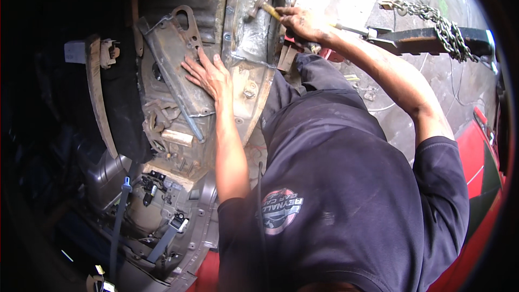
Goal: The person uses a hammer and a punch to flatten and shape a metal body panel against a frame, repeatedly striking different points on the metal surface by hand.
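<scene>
Bare metal vehicle floor [246, 32], far centre. A long bracket [175, 65] lies at its left, apparently steadied by the left hand [212, 80], flat, fingers spread; the right hand [304, 23] grips a hammer [266, 7] by its handle, likely leaving its head free, farther right.

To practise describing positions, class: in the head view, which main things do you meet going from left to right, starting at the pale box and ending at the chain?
Pale box → curved brown strip → left hand → hammer head → right hand → chain.
</scene>
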`<state>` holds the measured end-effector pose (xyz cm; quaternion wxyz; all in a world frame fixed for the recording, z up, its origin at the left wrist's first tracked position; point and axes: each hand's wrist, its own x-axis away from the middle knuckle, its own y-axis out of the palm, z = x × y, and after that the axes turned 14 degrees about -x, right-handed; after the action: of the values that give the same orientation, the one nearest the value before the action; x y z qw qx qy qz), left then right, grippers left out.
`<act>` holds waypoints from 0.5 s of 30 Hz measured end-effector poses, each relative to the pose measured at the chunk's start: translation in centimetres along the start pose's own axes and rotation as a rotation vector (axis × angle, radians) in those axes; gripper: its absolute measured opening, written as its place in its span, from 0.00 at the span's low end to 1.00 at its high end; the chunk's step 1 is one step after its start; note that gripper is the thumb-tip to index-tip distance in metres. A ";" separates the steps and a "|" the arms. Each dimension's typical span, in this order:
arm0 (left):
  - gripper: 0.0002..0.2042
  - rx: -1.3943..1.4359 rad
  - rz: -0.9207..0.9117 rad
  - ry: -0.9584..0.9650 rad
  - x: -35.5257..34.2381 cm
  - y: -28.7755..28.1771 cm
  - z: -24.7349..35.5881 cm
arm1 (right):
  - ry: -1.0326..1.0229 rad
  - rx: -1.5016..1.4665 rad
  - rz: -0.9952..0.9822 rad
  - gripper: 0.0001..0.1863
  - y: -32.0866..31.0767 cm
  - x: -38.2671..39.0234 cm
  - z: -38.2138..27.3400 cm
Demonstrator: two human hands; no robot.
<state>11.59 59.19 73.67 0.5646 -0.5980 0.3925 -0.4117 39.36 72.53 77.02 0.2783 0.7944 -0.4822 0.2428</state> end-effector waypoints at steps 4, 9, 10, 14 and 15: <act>0.26 -0.014 0.018 -0.009 -2.2 0.8 1.0 | 0.105 0.158 -0.454 0.28 0.8 0.8 -0.5; 0.26 -0.028 0.055 -0.025 -2.6 1.5 1.1 | 0.211 0.006 -0.203 0.29 -0.9 -0.2 -0.1; 0.27 -0.022 0.060 -0.033 -2.6 1.6 1.2 | 0.169 -0.096 -0.185 0.29 -1.1 -0.5 -0.7; 0.27 -0.026 0.064 -0.029 -2.4 1.7 0.9 | 0.133 -0.045 -0.053 0.31 -1.4 -0.2 -2.3; 0.27 -0.036 0.064 -0.028 -2.4 1.8 0.8 | 0.103 0.013 -0.029 0.30 -1.3 -0.3 -2.4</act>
<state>11.49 61.59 71.79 0.5723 -0.6008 0.4108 -0.3778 40.17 74.85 78.30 0.3012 0.7894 -0.4543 0.2824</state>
